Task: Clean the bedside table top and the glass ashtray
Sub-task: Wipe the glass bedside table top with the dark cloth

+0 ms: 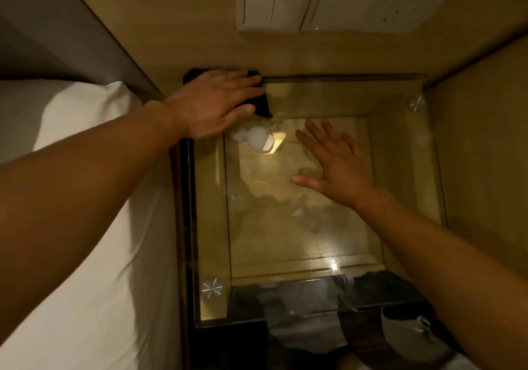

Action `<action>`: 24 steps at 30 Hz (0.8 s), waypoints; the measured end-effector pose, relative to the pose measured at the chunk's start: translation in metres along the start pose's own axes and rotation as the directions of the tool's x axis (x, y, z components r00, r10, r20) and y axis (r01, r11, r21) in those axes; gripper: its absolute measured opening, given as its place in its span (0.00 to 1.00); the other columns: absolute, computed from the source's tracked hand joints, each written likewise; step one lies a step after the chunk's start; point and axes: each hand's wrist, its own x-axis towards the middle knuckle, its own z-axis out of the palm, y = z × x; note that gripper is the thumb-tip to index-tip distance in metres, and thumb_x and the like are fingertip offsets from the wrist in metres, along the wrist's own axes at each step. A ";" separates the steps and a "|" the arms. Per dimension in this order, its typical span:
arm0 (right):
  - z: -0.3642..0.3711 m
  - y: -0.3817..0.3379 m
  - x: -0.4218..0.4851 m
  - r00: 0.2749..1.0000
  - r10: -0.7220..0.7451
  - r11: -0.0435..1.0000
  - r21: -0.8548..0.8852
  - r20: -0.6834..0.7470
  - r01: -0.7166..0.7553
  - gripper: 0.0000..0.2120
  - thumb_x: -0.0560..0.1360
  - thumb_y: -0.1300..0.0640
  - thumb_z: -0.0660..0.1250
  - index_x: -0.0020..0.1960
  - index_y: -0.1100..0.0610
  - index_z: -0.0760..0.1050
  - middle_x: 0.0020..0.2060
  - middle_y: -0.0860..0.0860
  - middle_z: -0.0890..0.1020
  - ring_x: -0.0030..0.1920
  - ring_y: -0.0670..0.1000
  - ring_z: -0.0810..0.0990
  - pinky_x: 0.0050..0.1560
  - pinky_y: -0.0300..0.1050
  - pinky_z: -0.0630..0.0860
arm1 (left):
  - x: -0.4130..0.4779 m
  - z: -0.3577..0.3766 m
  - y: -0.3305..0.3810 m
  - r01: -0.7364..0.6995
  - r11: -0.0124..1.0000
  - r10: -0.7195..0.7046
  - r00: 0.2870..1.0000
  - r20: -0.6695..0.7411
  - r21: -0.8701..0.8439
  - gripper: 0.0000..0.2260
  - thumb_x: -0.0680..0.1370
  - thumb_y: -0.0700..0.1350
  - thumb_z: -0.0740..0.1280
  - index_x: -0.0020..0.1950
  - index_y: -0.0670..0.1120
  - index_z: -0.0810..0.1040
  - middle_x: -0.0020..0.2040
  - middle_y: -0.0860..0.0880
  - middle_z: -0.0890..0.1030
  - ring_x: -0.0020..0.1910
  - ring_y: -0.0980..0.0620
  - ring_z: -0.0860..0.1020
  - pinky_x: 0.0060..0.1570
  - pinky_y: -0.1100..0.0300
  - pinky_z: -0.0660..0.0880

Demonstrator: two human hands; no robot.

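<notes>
The bedside table has a square glass top (400,147) with round metal studs at its corners. My left hand (214,104) lies flat on a black cloth (261,104) at the top's far left corner, pressing it against the glass. My right hand (334,158) rests palm down with fingers spread on the middle of the glass, holding nothing. No glass ashtray shows in this view. A white blob (257,139) shows in the glass just below my left hand; I cannot tell whether it is a reflection.
A wooden wall panel (177,41) rises behind the table with white switches and a socket (343,1). A bed with white sheets (85,227) presses against the table's left side. A wooden side wall (485,155) closes the right. My feet and the floor show below.
</notes>
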 end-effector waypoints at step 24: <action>0.018 0.003 0.002 0.983 -0.020 0.993 -0.115 -0.184 -0.001 0.45 0.71 0.22 0.55 0.82 0.43 0.56 0.83 0.46 0.56 0.83 0.51 0.50 0.78 0.60 0.52 | -0.008 0.027 0.000 0.044 0.996 -0.039 0.997 -0.060 0.080 0.31 0.83 0.67 0.42 0.83 0.58 0.59 0.85 0.55 0.57 0.84 0.51 0.54 0.75 0.46 0.56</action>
